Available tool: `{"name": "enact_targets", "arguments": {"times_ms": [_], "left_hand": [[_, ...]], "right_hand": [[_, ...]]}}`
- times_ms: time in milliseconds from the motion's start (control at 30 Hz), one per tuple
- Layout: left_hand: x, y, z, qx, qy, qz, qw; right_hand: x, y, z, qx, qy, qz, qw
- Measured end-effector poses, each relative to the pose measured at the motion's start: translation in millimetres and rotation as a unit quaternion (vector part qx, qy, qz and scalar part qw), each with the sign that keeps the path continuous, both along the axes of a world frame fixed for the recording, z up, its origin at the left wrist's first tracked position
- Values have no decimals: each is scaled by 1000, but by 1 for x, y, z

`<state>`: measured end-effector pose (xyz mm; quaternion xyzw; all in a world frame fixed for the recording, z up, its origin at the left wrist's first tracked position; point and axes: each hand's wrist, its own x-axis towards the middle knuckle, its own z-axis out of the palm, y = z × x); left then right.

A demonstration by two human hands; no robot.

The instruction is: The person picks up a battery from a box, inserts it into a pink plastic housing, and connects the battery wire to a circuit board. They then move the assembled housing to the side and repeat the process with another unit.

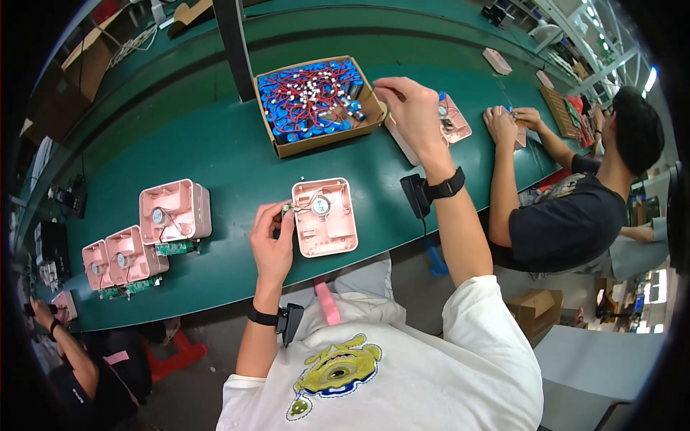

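Observation:
A pink plastic housing (327,241) lies open side up on the green bench in front of me, with a round speaker (321,206) and thin wires inside. At its left edge my left hand (273,233) is closed on a small green circuit board (288,209), thumb and fingers pinching it. My right hand (415,108) is raised beside the right edge of a cardboard box (320,147). Its fingers are bent and slightly apart, and nothing shows between them. The box holds many blue cylindrical batteries (297,134) with red wires and white connectors.
Several pink housings (194,208) with green boards (176,248) stand at the left. Another open pink housing (455,118) lies behind my right hand. A co-worker (568,194) handles a pink part at the right; another person's arm (72,348) shows at lower left. A dark post (233,50) rises behind the box.

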<state>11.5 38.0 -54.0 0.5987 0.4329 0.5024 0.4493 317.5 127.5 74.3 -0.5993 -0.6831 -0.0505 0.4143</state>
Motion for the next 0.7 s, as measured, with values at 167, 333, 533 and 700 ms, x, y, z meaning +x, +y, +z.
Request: {"name": "enact_targets", "arguments": {"times_ms": [167,333,533,700], "left_hand": [[5,1,1,32,-10,17,999],[7,-2,2,29,-14,16,999],[3,-2,3,-11,14,5,1000],[4,1,1,12,-21,13,1000]], "right_hand": [[-9,-4,14,59,274,77,957],[-18,-15,25,41,529,187,827],[-29,-29,32,-11,602,292,743],[-56,-52,24,-91,589,317,738]]}}
